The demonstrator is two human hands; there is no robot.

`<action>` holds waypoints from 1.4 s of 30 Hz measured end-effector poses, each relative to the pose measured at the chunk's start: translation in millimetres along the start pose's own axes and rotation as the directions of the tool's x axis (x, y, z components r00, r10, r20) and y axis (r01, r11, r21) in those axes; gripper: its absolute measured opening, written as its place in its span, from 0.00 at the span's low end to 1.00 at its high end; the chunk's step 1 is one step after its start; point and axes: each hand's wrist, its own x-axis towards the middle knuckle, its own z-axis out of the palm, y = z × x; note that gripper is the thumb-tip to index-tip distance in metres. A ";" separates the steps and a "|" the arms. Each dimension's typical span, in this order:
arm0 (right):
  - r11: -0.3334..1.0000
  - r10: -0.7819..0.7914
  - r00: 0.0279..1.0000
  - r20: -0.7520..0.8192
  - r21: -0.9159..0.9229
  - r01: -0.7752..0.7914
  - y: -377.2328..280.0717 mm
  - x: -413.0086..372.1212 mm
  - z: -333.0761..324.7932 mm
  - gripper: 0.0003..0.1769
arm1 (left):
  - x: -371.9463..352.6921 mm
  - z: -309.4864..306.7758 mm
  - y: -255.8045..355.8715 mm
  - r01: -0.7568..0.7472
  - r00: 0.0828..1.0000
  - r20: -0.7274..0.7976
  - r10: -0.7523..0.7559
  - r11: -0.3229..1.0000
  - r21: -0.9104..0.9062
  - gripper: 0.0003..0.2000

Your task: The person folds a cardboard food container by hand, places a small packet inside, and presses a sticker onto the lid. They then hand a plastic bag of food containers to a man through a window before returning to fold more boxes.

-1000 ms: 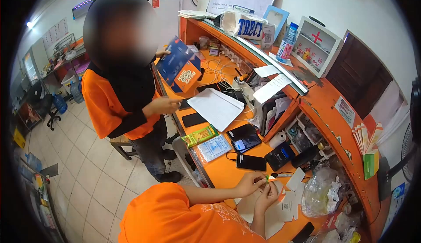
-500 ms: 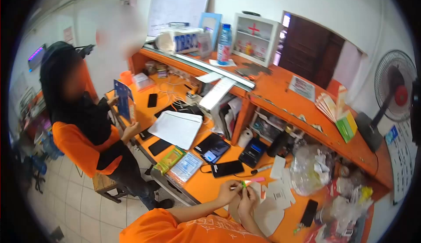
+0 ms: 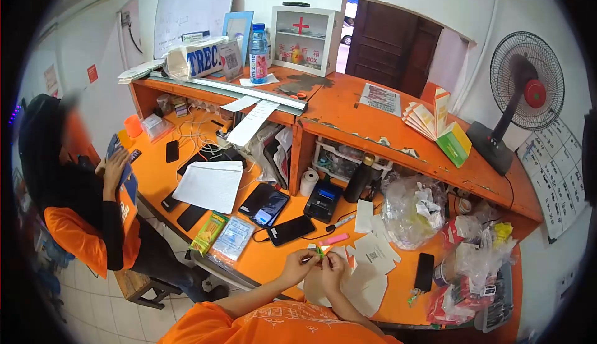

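Observation:
My left hand (image 3: 300, 266) and my right hand (image 3: 334, 270) are close together over the orange desk, fingertips pinched on a small green item (image 3: 320, 252) between them. Its exact form is too small to tell. Just beyond the fingers lies a pink marker-like object (image 3: 334, 239). Under and beside my right hand are white paper pieces (image 3: 374, 257), one with a printed square code. A black phone (image 3: 292, 230) with a cable rests a little further off, to the left of the pink object.
A co-worker (image 3: 81, 213) stands at the left holding a blue board. Phones, white papers (image 3: 209, 184), a green packet (image 3: 209, 233), a black device (image 3: 323, 200) and plastic bags (image 3: 413, 213) lie on the desk. Behind rises an orange shelf (image 3: 348, 117) with a fan (image 3: 522, 95).
The view has turned to the right, so the scene sits further left. The co-worker's hand has moved up on the blue board. My hands still pinch the green item.

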 end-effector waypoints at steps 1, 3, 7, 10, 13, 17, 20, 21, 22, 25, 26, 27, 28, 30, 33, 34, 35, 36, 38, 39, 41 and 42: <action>1.000 0.000 1.000 -0.007 0.000 0.000 -1.6 0.9 -0.7 0.04 | -0.4 0.4 0.2 0.049 0.999 -0.004 -0.050 0.996 -0.077 0.07; 0.984 -0.087 0.995 0.058 -0.152 0.095 -5.4 3.2 -2.3 0.04 | -1.9 0.0 2.1 0.109 0.994 0.001 -0.110 0.982 -0.155 0.07; 0.994 -0.032 0.990 0.137 -0.100 0.046 -10.9 5.9 -4.5 0.05 | -2.1 -1.6 9.4 0.081 0.997 -0.006 -0.082 0.986 -0.146 0.07; 0.999 -0.040 0.995 0.093 0.032 0.037 -38.2 3.7 6.4 0.06 | 2.1 -0.9 11.8 0.070 0.997 -0.011 -0.074 0.971 -0.227 0.07; 0.971 -0.142 0.976 0.163 -0.169 0.170 -36.2 8.5 0.4 0.07 | 5.1 -2.7 16.6 0.074 0.997 -0.006 -0.078 0.968 -0.238 0.07; 0.986 -0.096 0.993 0.076 -0.127 0.105 -44.0 3.2 4.7 0.06 | 1.3 -1.3 12.3 0.035 0.998 -0.039 -0.041 0.990 -0.134 0.07; 0.907 -0.263 0.965 0.018 -0.336 0.254 -32.7 2.6 4.4 0.06 | 1.6 3.3 -3.1 -0.057 0.991 -0.130 0.034 0.983 -0.176 0.07; 0.909 -0.255 0.967 0.029 -0.332 0.250 -35.7 1.3 5.5 0.05 | 1.4 3.7 -1.3 -0.055 0.991 -0.128 0.033 0.983 -0.177 0.07; 0.912 -0.244 0.969 0.040 -0.330 0.244 -37.2 -0.6 6.0 0.04 | 0.3 4.1 1.8 -0.042 0.991 -0.130 0.021 0.985 -0.164 0.06; 0.894 -0.284 0.958 0.043 -0.350 0.280 -33.5 0.7 8.7 0.05 | -0.5 4.0 -1.7 -0.033 0.990 -0.142 0.014 0.990 -0.136 0.06; 0.893 -0.285 0.958 0.043 -0.350 0.281 -32.3 -0.7 10.8 0.05 | -0.1 4.2 -4.0 -0.039 0.988 -0.151 0.021 0.992 -0.120 0.06; 0.912 -0.278 0.960 0.024 -0.306 0.272 -30.7 -2.8 14.1 0.05 | -0.5 4.4 -5.4 -0.042 0.988 -0.151 0.024 0.992 -0.119 0.06; 0.929 -0.270 0.963 0.006 -0.261 0.263 -30.4 -3.5 16.3 0.05 | -1.5 4.6 -7.0 -0.020 0.985 -0.170 -0.001 0.992 -0.121 0.06; 0.915 -0.281 0.960 0.011 -0.297 0.272 -35.7 -5.4 16.9 0.05 | -2.6 4.4 -6.5 0.005 0.982 -0.188 -0.028 0.992 -0.123 0.06; 0.886 -0.266 0.963 0.035 -0.385 0.259 -45.4 -4.1 12.8 0.05 | -6.6 8.2 1.1 -0.080 0.971 -0.226 0.079 0.997 0.007 0.07; 0.868 -0.245 0.968 0.054 -0.433 0.243 -46.7 -3.0 11.4 0.05 | -6.3 9.6 4.0 -0.095 0.973 -0.217 0.081 0.994 -0.055 0.07; 0.868 -0.244 0.968 0.058 -0.432 0.245 -44.8 -2.2 10.8 0.05 | -6.0 9.8 5.5 -0.110 0.974 -0.210 0.084 0.987 -0.117 0.07; 0.854 -0.301 0.952 0.058 -0.428 0.297 -40.7 -1.0 10.5 0.05 | -4.6 7.2 3.1 -0.111 0.973 -0.214 0.085 0.987 -0.116 0.07; 0.837 -0.354 0.933 0.059 -0.424 0.345 -34.9 -3.2 10.5 0.05 | -2.8 1.4 -4.2 -0.075 0.983 -0.167 0.074 0.997 0.001 0.06; 0.860 -0.332 0.941 0.062 -0.390 0.329 -33.5 -5.2 11.3 0.06 | -3.1 1.2 -3.9 -0.074 0.983 -0.168 0.073 0.997 0.001 0.06; 0.881 -0.311 0.948 0.067 -0.355 0.314 -34.9 -6.3 12.0 0.06 | -1.5 0.8 -1.4 -0.110 0.977 -0.179 0.112 0.994 0.020 0.06; 0.903 -0.261 0.963 0.073 -0.335 0.270 -40.6 -7.4 12.7 0.06 | -1.6 1.4 1.1 -0.109 0.977 -0.181 0.111 0.994 0.020 0.06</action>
